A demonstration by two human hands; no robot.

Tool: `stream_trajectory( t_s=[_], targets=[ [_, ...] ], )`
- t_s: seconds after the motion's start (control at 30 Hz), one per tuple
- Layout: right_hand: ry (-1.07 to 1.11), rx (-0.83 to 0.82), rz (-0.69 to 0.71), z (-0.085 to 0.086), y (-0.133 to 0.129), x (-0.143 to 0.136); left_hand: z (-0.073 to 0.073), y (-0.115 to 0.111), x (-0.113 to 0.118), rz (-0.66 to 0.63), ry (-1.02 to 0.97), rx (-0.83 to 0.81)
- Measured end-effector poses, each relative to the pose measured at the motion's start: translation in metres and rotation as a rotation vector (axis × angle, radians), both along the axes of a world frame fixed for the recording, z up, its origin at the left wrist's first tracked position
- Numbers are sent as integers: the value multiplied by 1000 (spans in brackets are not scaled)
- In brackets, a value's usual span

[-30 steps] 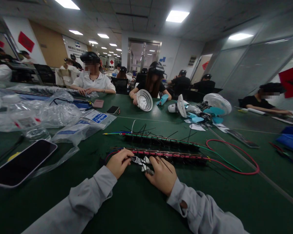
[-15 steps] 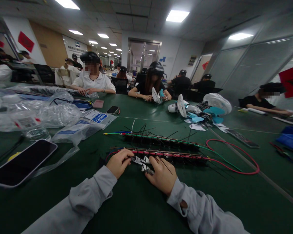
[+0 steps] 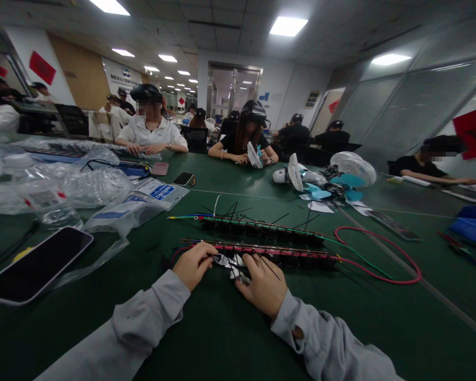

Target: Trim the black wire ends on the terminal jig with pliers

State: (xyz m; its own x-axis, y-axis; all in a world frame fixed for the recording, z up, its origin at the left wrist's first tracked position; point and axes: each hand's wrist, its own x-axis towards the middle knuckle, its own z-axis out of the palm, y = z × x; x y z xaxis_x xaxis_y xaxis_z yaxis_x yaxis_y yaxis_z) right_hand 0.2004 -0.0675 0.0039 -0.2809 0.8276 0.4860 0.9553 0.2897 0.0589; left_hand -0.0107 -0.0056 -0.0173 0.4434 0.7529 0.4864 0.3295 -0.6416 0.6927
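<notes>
Two long wire bundles bound with black ties lie side by side on the green table [image 3: 222,338]. The nearer, red-wired bundle [image 3: 297,252] passes just beyond both hands; the farther one [image 3: 262,226] has green wire. My left hand [image 3: 194,265] pinches the left end of a crumpled white strip [image 3: 224,260] at the near bundle. At the strip's right side is my right hand [image 3: 263,283], fingers curled by the bundle, with black tie tails over its back. What its fingertips hold is hidden.
A phone [image 3: 37,264], a clear bottle [image 3: 43,193] and plastic bags [image 3: 143,203] lie at the left. Fan parts [image 3: 341,177] sit at the back right, and a red cable loop [image 3: 416,270] at the right. People sit across the table, one holding a fan part [image 3: 255,155].
Both my hands stay nearly in place. The white strip between them has shifted slightly. Across the table, a person has turned the blue part in their hand.
</notes>
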Motion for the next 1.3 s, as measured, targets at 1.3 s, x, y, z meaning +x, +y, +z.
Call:
stream_trajectory(
  t_s=[1.3],
  targets=[
    [25, -9, 40, 7, 2, 2, 4, -2, 1, 39, -87, -37]
  ],
)
